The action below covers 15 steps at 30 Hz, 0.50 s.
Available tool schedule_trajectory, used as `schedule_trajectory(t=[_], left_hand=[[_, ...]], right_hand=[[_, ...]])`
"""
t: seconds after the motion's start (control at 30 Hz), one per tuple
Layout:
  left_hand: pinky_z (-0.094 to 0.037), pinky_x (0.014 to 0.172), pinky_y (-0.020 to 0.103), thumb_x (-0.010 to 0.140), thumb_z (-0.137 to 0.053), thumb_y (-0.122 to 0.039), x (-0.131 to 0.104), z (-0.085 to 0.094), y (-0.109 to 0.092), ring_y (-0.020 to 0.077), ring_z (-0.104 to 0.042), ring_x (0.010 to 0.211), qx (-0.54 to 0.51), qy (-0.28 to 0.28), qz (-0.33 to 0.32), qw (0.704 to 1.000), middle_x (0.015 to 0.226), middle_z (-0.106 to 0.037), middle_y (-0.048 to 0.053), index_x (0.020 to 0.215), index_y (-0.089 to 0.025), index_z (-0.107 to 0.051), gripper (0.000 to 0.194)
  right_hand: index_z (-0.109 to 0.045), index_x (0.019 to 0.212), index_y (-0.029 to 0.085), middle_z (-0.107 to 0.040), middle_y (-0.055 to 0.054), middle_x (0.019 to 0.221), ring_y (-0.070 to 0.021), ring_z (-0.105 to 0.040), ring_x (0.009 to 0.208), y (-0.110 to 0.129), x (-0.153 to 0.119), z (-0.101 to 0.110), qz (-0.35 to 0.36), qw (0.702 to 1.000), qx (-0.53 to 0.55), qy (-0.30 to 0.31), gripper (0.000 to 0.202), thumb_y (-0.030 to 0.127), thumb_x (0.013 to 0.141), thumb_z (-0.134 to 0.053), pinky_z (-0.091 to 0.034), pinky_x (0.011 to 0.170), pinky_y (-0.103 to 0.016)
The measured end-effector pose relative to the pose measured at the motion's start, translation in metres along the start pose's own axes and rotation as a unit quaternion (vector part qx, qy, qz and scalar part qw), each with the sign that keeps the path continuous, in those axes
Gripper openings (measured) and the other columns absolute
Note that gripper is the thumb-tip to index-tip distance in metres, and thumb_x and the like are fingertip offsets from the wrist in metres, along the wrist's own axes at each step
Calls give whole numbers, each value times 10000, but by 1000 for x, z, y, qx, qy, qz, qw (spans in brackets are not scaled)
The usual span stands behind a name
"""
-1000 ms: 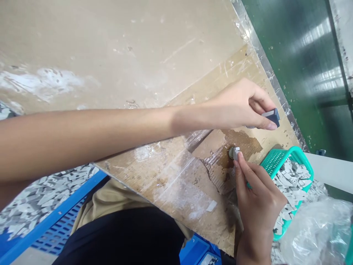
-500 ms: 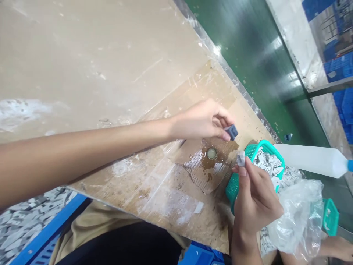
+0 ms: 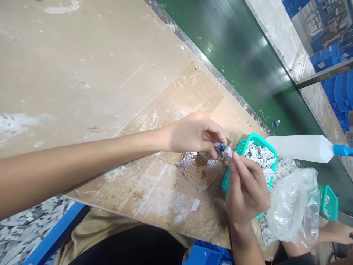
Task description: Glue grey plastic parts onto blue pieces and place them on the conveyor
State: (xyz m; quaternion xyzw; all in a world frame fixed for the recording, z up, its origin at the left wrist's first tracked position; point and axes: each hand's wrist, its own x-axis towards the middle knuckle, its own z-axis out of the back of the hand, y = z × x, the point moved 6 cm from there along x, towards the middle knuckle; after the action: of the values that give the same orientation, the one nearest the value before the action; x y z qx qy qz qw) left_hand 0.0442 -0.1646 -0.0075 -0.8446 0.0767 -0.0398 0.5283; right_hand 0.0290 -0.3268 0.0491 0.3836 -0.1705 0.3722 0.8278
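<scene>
My left hand pinches a small dark grey plastic piece with a notch in its end. Between the thumb and fingers of my right hand is a small light grey piece. The two pieces meet end to end, or nearly so; how far one sits in the other I cannot tell. Below them lies a wet scrap of cardboard. A round cap on it is mostly hidden by my left hand. Just beyond my right hand stands a teal basket of light grey pieces.
A white bottle with a blue cap lies by the basket. Near it are a clear plastic bag and a second teal basket. A grey part rests on the green belt. Another person's arm shows lower right. A blue crate holds many pieces.
My hands have come together, bringing the dark piece against or close to the light one. My left hand moved down and now covers most of the round cap. The view has shifted slightly.
</scene>
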Motion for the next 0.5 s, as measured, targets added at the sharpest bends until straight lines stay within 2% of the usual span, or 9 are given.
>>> schedule_trajectory(t=[0.23, 0.37, 0.5], left_hand=[[-602, 687, 233, 678, -680, 0, -2, -3, 0, 153, -724, 651, 24, 4, -23, 999, 753, -742, 28, 757, -146, -726, 172], [-606, 700, 224, 664, -684, -12, -3, -4, 5, 148, -726, 672, 34, -30, -35, 998, 730, -741, 12, 769, -134, -714, 164], [-604, 683, 211, 643, -734, -52, -7, -6, 5, 150, -722, 684, 50, -73, -14, 996, 727, -742, 13, 760, -126, -716, 139]], right_hand=[[-649, 1274, 354, -696, -32, 1013, -139, -664, 876, -2, 2, -6, -4, 999, 13, 37, 486, 36, 911, -594, -580, 736, -293], [-637, 1288, 364, -677, -32, 999, -131, -650, 865, -5, 1, -8, -14, 998, 22, 48, 517, 19, 906, -591, -569, 694, -268], [-611, 1314, 383, -656, -31, 988, -121, -635, 857, -9, 0, -11, -36, 994, 47, 91, 585, -29, 906, -532, -549, 680, -254]])
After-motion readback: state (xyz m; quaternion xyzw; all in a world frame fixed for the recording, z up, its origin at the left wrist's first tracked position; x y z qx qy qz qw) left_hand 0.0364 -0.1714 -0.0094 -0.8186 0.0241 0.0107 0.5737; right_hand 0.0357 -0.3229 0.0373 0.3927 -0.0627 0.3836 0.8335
